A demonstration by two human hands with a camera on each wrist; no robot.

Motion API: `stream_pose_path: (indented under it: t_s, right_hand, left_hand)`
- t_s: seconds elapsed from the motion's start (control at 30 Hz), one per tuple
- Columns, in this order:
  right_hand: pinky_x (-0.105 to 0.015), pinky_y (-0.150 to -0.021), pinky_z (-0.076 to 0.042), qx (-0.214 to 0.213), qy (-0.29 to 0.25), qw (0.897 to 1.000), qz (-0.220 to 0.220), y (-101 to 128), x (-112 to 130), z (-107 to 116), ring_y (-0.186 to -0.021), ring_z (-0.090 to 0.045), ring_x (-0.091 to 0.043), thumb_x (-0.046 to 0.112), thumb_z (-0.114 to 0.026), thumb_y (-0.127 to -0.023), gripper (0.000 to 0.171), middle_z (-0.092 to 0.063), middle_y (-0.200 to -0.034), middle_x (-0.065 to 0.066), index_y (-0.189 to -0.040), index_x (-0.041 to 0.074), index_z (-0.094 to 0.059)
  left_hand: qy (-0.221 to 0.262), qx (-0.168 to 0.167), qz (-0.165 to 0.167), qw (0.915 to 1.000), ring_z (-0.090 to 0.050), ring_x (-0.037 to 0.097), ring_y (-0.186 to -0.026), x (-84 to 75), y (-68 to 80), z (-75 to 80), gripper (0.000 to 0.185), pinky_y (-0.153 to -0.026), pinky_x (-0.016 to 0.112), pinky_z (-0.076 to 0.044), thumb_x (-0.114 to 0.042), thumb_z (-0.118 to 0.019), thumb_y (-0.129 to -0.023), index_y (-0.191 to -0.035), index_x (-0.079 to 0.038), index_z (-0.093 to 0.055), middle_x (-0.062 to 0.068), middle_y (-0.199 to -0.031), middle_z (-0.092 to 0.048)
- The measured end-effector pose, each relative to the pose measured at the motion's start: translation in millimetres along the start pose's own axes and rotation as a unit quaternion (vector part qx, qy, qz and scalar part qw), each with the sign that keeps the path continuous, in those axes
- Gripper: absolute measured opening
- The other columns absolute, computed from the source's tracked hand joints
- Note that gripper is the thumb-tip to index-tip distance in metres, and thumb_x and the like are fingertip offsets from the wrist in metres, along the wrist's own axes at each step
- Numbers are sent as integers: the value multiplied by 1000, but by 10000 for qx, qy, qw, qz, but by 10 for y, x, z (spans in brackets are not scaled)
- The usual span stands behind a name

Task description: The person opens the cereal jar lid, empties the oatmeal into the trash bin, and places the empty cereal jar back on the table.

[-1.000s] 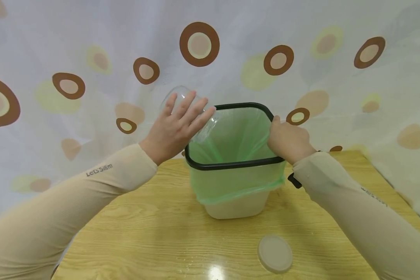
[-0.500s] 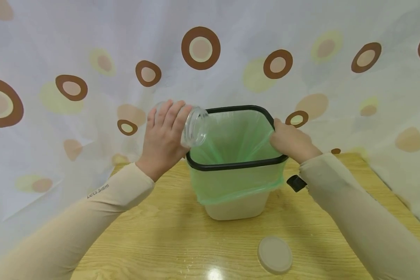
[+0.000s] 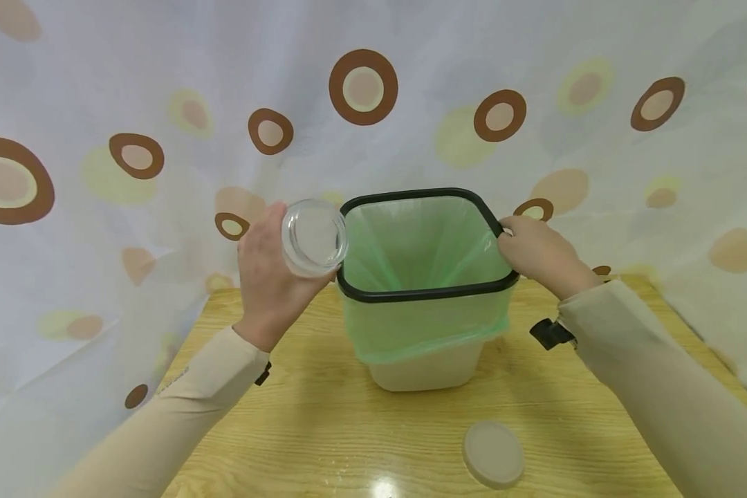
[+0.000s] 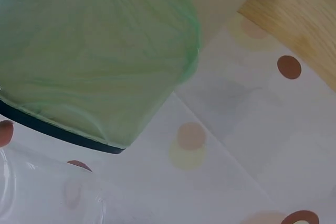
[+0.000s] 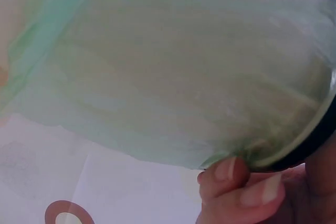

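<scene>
A white bin (image 3: 423, 366) with a black rim (image 3: 429, 292) and a green liner bag (image 3: 411, 249) stands on the wooden table (image 3: 299, 415). My left hand (image 3: 268, 277) grips a clear glass jar (image 3: 313, 237) just left of the bin, its open mouth turned towards me. In the left wrist view the jar (image 4: 47, 192) shows at the bottom left under the bin's rim (image 4: 58, 132). My right hand (image 3: 535, 252) grips the bin's right rim; its fingers (image 5: 247, 187) pinch the rim (image 5: 310, 145) and the liner (image 5: 173, 77).
A round beige lid (image 3: 493, 454) lies on the table in front of the bin. A white curtain (image 3: 162, 83) with brown and yellow circles hangs behind and around the table. A black strap (image 3: 550, 334) shows at my right wrist.
My left hand has drawn the jar back from over the bin to its left side and turned the jar's mouth towards me. My right hand stays on the rim.
</scene>
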State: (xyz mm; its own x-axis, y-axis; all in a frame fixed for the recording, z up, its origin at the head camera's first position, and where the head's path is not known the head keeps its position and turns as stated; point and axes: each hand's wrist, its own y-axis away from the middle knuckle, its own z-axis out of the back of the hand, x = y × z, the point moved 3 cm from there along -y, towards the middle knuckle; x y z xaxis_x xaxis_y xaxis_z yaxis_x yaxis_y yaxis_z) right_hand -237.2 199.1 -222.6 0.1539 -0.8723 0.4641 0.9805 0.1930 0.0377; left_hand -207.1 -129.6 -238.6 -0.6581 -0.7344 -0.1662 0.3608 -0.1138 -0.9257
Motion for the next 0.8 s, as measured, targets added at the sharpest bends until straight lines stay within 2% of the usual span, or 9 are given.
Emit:
stream_pose_path:
  t_s: [0.13,0.17,0.23,0.27,0.33,0.37,0.47,0.63,0.8]
  right_hand:
    - [-37,-56,-32,-184,-88,9998,-23,68,-8,-1,-55,-35,-21,14,-22,-97,55,-46,-137,-30,-145,-10,-34]
    - [-37,-55,-32,-242,-92,9997,-35,86,-14,0,-54,-35,-21,14,-22,-97,54,-49,-135,-30,-144,-9,-35]
    - [-34,-50,-30,-378,-108,9992,-67,126,-24,7,-50,-35,-18,15,-24,-98,53,-64,-108,-25,-143,-8,-38]
    - [-33,-48,-30,-432,-121,9990,-76,146,-32,13,-48,-35,-18,15,-25,-99,52,-66,-94,-21,-143,-8,-39]
    - [-31,-44,-28,-534,-166,9984,-109,187,-58,27,-43,-31,-15,16,-26,-99,51,-58,-70,-14,-143,-7,-41]
    - [-30,-43,-28,-563,-183,9981,-141,205,-76,34,-42,-31,-14,17,-26,-99,51,-53,-65,-11,-143,-6,-41]
    - [-31,-44,-29,-661,-201,9973,-237,260,-127,55,-44,-31,-15,20,-26,-100,51,-52,-75,-12,-142,-5,-42]
    - [-34,-48,-32,-678,-191,9970,-332,330,-178,67,-48,-35,-18,21,-27,-100,51,-54,-86,-16,-142,-3,-43]
    - [-35,-51,-34,-653,-176,9971,-360,391,-207,51,-53,-39,-20,22,-27,-100,51,-59,-101,-22,-141,-4,-44]
  left_hand:
    - [54,57,557,9984,-47,39,-118,-10,102,38,94,-99,56,-33,-23,-89,-58,-134,5,-41,23,-128,-51]
    - [89,55,679,9976,-47,39,-117,-16,124,47,95,-99,55,-33,-23,-89,-58,-134,6,-41,23,-128,-51]
    - [186,15,918,9956,-47,38,-116,-28,173,66,95,-100,52,-34,-22,-90,-58,-134,6,-41,23,-127,-51]
    - [228,-9,1027,9945,-48,37,-115,-32,195,77,94,-99,51,-35,-22,-90,-58,-134,5,-41,22,-127,-51]
    - [340,-47,1266,9914,-49,35,-115,-43,241,99,94,-99,48,-36,-22,-91,-58,-134,4,-42,21,-128,-52]
    - [392,-64,1375,9897,-49,35,-114,-46,265,108,94,-99,47,-37,-22,-91,-58,-135,4,-42,20,-128,-52]
    - [626,-56,1830,9811,-49,33,-117,-61,348,140,96,-98,47,-37,-16,-92,-58,-137,2,-41,18,-131,-51]
    - [876,5,2748,9575,-47,30,-119,-77,497,197,102,-98,48,-36,-7,-93,-56,-141,0,-37,17,-135,-47]
    - [880,92,3181,9439,-45,30,-122,-102,610,224,103,-99,48,-35,-8,-93,-57,-142,1,-35,17,-139,-45]
